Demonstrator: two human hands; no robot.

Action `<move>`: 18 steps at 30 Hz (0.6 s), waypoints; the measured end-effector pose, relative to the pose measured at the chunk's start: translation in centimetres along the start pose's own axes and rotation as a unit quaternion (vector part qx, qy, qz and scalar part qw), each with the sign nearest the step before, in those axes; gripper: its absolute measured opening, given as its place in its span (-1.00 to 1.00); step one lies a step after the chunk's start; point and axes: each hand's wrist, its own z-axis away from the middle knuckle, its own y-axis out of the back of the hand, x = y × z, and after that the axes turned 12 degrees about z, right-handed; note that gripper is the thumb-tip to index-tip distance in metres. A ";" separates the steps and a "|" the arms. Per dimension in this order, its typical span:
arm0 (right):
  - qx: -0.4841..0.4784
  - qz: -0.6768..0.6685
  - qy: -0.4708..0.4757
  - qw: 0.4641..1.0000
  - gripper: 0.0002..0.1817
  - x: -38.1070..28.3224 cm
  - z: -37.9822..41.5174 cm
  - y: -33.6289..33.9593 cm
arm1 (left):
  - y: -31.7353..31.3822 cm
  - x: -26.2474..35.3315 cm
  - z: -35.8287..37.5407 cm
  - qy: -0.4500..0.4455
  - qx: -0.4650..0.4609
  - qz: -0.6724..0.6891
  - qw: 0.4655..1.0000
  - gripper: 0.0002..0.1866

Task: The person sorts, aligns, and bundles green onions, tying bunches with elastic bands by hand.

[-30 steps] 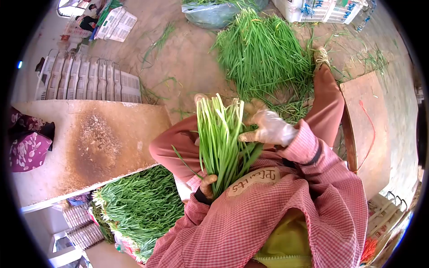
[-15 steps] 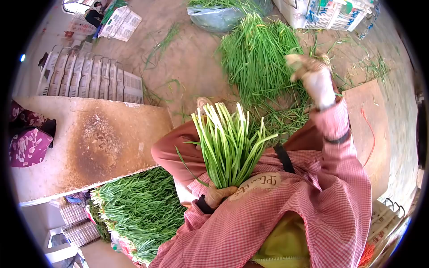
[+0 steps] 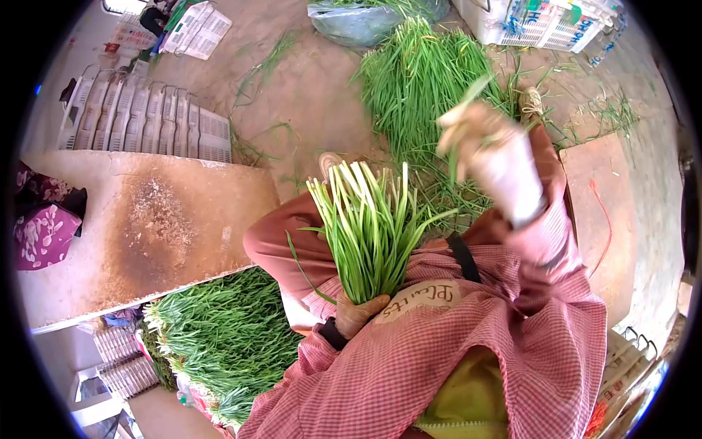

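Legible text: one handwritten word, "Plants", dark script on a tan oval patch (image 3: 418, 298) sewn to the pink checked garment, seen upside-down from the head view. Blue lettering on the white crate (image 3: 545, 18) at top right: too blurred to read.

The bundle of chives (image 3: 369, 234) stands upright in the left hand (image 3: 358, 313), with the right hand (image 3: 491, 157) raised to its right. A loose chive pile (image 3: 420, 77) lies on the floor beyond, the worktop (image 3: 139, 227) to the left, and stacked chives (image 3: 219, 340) below the worktop.
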 end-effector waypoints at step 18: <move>0.257 0.011 -0.169 0.951 -0.82 5.3 -10.3 5.0 | 2.9 0.5 0.3 0.103 -0.054 0.026 0.993 -0.51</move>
